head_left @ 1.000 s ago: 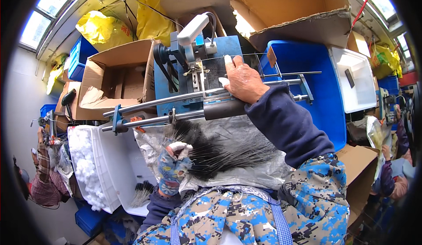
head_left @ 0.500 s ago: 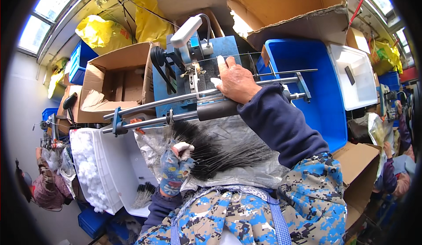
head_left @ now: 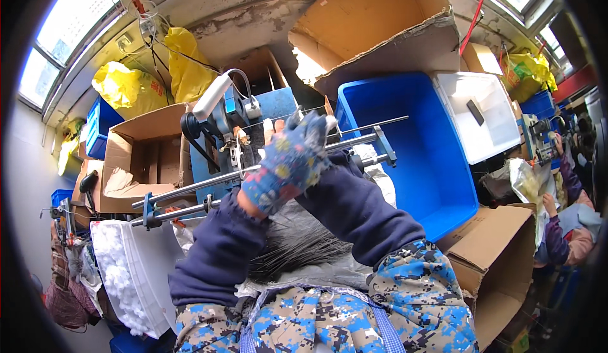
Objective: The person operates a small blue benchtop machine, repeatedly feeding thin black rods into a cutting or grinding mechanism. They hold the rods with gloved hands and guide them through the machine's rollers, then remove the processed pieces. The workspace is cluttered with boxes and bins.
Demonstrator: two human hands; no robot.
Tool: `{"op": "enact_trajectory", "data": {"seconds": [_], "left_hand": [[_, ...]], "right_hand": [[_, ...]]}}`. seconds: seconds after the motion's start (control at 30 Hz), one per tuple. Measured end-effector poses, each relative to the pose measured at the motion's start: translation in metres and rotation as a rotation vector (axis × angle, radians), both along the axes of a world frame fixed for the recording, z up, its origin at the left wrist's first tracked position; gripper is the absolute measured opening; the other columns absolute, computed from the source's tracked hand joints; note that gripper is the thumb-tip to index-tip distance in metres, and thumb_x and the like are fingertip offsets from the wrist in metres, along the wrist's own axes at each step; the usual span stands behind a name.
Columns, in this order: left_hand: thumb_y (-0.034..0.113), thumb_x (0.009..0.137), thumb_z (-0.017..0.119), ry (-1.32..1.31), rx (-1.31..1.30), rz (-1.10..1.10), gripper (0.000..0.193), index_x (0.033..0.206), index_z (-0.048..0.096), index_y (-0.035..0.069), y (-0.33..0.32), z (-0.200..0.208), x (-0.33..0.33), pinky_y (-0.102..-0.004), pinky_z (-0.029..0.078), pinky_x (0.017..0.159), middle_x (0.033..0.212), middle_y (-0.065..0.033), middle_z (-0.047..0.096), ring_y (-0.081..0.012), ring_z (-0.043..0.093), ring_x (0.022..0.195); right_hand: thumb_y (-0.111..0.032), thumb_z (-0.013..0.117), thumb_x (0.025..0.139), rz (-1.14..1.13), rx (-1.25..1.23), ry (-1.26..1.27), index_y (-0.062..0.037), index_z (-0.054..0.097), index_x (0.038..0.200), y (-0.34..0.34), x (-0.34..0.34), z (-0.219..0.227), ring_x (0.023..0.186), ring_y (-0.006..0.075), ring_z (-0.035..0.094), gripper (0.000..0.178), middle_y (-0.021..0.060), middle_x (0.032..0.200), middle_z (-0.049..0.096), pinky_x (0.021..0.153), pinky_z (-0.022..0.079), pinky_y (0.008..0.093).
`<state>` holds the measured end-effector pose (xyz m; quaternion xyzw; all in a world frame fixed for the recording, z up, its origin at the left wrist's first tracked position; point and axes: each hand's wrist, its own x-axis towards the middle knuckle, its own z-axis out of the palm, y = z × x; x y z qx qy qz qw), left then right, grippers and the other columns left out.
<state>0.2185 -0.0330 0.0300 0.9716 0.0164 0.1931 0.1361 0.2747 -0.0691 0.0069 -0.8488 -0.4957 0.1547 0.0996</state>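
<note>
L glvd hand [head_left: 288, 158] over R hand [head_left: 269, 131], at machine [head_left: 235, 108].
L fingers part bent, hold can't tell; R mostly hidden, few fingertips showing, opening/grip can't tell. From hands: machine approx. 10–11 o'clock; dark wires [head_left: 304, 250] on sheet [head_left: 342, 272], 6; blue bin [head_left: 392, 125], 3.

"How's your light?"
"Bright; I see daylight blown out white in the upper-left window [head_left: 76, 20]."
"Sharpness?"
"The gloved left hand [head_left: 288, 163] looks slightly soft to me, and straight lines bow toward a black rim."
</note>
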Motion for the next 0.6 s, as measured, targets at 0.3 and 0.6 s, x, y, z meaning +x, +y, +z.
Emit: {"op": "enact_trajectory", "data": {"seconds": [0.3,0.6], "left_hand": [[0.026,0.082,0.051,-0.156,0.065,-0.338,0.042,0.121,0.051,0.009,-0.041,-0.011,0.138,-0.0416,0.049,0.075,0.101,-0.0144,0.060,-0.0318,0.058,0.094],[0.025,0.080,0.056,-0.118,0.009,-0.317,0.044,0.119,0.050,0.006,-0.043,-0.008,0.137,-0.0402,0.049,0.077,0.099,-0.0136,0.061,-0.0309,0.058,0.093]], "right_hand": [[-0.033,0.054,0.084,0.027,0.115,-0.086,0.0013,0.049,0.113,-0.022,-0.016,0.007,0.085,0.0275,0.058,0.046,0.0146,0.099,0.051,0.076,0.046,0.0368],[-0.030,0.055,0.083,0.059,0.150,-0.107,-0.0006,0.051,0.111,-0.024,-0.028,0.013,0.087,0.0269,0.056,0.041,0.0127,0.098,0.051,0.076,0.045,0.0377]]}}
